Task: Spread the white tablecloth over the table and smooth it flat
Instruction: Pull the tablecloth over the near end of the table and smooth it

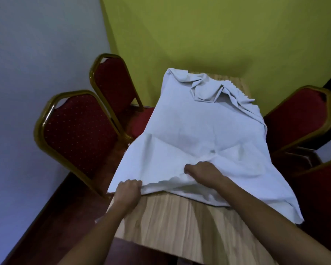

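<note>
Head view: bare wooden surface point(172, 217) lies nearest. Left hand point(127, 191) pinches the white tablecloth point(199, 127) at its near corner; right hand point(203, 172) clenches a bunched fold mid-hem. Light, limp cloth should slide easily; take hems or corners. Far end lies crumpled.

No readable writing anywhere, no label or brand on the white tablecloth point(199, 127), none on the red chairs point(78, 129) at nine o'clock, picture perhaps too soft for small print
</note>
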`<state>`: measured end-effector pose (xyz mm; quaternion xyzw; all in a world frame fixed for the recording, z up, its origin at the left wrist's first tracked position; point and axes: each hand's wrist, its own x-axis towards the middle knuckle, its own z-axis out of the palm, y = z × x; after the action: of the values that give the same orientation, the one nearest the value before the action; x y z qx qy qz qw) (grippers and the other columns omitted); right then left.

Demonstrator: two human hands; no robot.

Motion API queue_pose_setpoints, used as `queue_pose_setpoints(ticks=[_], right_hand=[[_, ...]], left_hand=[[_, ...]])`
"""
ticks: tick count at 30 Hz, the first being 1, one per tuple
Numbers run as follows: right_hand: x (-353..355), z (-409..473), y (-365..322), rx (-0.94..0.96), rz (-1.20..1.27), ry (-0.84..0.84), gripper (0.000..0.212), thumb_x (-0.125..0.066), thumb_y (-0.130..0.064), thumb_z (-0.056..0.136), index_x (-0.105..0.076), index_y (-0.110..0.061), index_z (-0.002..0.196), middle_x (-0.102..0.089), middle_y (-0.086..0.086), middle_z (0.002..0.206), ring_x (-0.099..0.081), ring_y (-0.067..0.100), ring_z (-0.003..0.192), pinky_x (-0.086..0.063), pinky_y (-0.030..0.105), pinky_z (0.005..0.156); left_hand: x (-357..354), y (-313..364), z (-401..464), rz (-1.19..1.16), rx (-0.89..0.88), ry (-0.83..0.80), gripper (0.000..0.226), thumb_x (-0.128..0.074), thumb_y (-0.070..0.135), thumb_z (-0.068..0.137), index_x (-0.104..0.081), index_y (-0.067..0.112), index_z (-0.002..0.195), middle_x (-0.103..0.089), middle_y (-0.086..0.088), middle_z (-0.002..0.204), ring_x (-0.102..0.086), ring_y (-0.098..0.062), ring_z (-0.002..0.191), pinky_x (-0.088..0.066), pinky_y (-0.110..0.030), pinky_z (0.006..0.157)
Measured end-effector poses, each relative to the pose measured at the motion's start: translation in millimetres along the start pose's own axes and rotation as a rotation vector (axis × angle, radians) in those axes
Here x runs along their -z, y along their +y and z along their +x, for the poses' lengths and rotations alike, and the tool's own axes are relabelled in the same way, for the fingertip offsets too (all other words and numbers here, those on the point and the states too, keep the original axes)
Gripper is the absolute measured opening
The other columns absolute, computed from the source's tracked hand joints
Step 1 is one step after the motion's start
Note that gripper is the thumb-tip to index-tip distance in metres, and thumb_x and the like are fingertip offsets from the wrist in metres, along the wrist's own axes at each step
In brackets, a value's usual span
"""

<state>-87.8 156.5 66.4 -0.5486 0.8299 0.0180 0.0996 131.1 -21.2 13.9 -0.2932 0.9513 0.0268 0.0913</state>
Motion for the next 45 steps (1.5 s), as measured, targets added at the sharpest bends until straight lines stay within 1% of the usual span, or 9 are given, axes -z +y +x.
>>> queue_pose_setpoints(ticks=[6, 12, 15, 21, 24, 27, 32, 38, 45], right_hand=[[6, -29, -87, 0.106, 0.131, -0.053, 0.026, -0.044, -0.036, 0.096, -0.058, -0.021, 0.113, -0.067, 0.016, 0.097, -0.061, 0.032, 0.089, -0.042, 0.035, 0.071], [-13, -73, -156, 0.046, 0.212, -0.484, 0.053, -0.049, -0.056, 0.089, -0.060, -0.009, 0.113, -0.067, 0.020, 0.108, -0.061, 0.034, 0.099, -0.046, 0.037, 0.080], [-13, -89, -168, -0.025, 0.338, -0.705, 0.049, -0.052, -0.047, 0.091, -0.055, -0.008, 0.119, -0.071, 0.013, 0.098, -0.065, 0.029, 0.080, -0.051, 0.033, 0.072], [-3, -74, -138, 0.019, 0.351, 0.043, 0.039, -0.049, -0.029, 0.093, -0.054, -0.016, 0.130, -0.059, 0.010, 0.128, -0.049, 0.029, 0.122, -0.039, 0.041, 0.101], [-7, -68, -99, -0.083, 0.034, 0.031, 0.058, -0.047, -0.044, 0.090, -0.038, -0.023, 0.143, -0.032, 0.008, 0.153, -0.020, 0.033, 0.144, -0.013, 0.058, 0.116], [-33, -83, -66, -0.315, -0.046, -0.229, 0.076, -0.040, -0.065, 0.087, -0.008, -0.038, 0.150, 0.007, 0.003, 0.162, 0.010, 0.044, 0.145, 0.000, 0.066, 0.111], [-68, -118, -53, -0.371, 0.092, -0.357, 0.092, -0.045, -0.073, 0.079, 0.016, -0.049, 0.144, 0.024, -0.004, 0.158, 0.012, 0.042, 0.145, -0.021, 0.070, 0.104], [-71, -128, -52, -0.362, 0.083, -0.305, 0.084, -0.045, -0.062, 0.085, 0.005, -0.040, 0.149, -0.010, 0.003, 0.161, -0.016, 0.038, 0.144, -0.035, 0.053, 0.106], [-36, -121, -60, -0.317, -0.024, -0.227, 0.044, -0.052, -0.039, 0.084, -0.046, -0.018, 0.123, -0.063, 0.010, 0.102, -0.062, 0.030, 0.097, -0.046, 0.034, 0.074]], left_hand=[[-13, -60, -37, -0.008, 0.051, 0.029, 0.013, -0.052, 0.013, 0.077, -0.059, 0.024, 0.074, -0.072, -0.004, 0.083, -0.067, -0.026, 0.085, -0.047, -0.034, 0.071], [-20, -79, -69, -0.058, 0.082, -0.134, 0.027, -0.047, 0.024, 0.088, -0.065, 0.028, 0.107, -0.068, 0.001, 0.118, -0.061, -0.022, 0.112, -0.045, -0.031, 0.086], [-23, -99, -83, -0.234, 0.078, -0.248, 0.007, -0.058, 0.033, 0.081, -0.064, 0.029, 0.078, -0.071, -0.002, 0.108, -0.064, -0.024, 0.104, -0.043, -0.029, 0.071], [-26, -108, -107, -0.336, 0.081, -0.481, 0.022, -0.053, 0.014, 0.077, -0.073, 0.018, 0.086, -0.074, -0.006, 0.098, -0.064, -0.015, 0.084, -0.043, -0.019, 0.064], [-24, -94, -116, -0.258, 0.006, -0.749, 0.029, -0.048, -0.001, 0.084, -0.070, -0.003, 0.102, -0.068, -0.019, 0.117, -0.061, -0.022, 0.079, -0.036, -0.003, 0.049], [-23, -89, -118, -0.347, 0.208, -0.606, 0.019, -0.055, 0.013, 0.087, -0.073, 0.020, 0.085, -0.074, -0.001, 0.099, -0.065, -0.028, 0.092, -0.049, -0.011, 0.063], [-1, -64, -104, -0.348, 0.354, 0.166, 0.037, -0.044, 0.024, 0.096, -0.048, 0.019, 0.132, -0.049, -0.010, 0.136, -0.055, -0.031, 0.116, -0.047, -0.045, 0.093], [-23, -36, -77, -0.506, 0.302, -0.064, 0.060, -0.045, 0.020, 0.098, -0.019, 0.018, 0.152, -0.039, -0.017, 0.147, -0.043, -0.034, 0.132, -0.038, -0.043, 0.105], [-30, -48, -89, -0.448, 0.365, 0.017, 0.037, -0.060, 0.026, 0.091, -0.058, 0.017, 0.127, -0.066, -0.019, 0.115, -0.061, -0.039, 0.106, -0.051, -0.043, 0.087]])
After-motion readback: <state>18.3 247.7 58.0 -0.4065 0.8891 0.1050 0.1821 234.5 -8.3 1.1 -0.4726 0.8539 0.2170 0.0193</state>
